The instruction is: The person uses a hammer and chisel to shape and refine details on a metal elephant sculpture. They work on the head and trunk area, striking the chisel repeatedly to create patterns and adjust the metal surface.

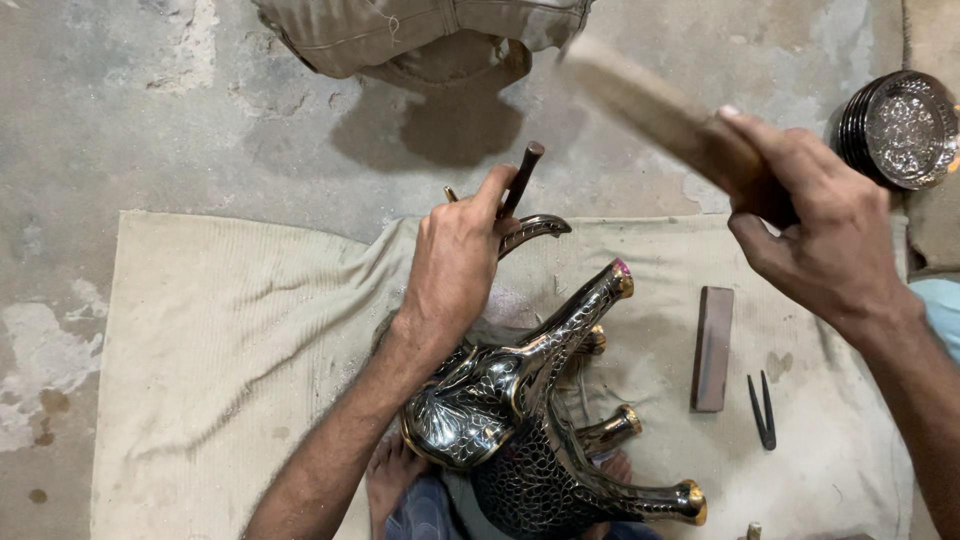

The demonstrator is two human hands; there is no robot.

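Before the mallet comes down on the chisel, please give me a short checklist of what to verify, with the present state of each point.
1. Left hand grips the chisel firmly: ok, fingers are wrapped around it.
2. Chisel tip sits on the metal elephant figure: cannot tell, the hand hides the tip.
3. Right hand holds the wooden mallet securely: ok, raised, though blurred.
4. Figure is steady: ok, it lies on the cloth, braced near the person's foot.
5. Strike path is free: ok, the stone block and tweezers lie aside.
6. Stacked metal plates are out of the swing: cannot tell, they sit close to the right hand.
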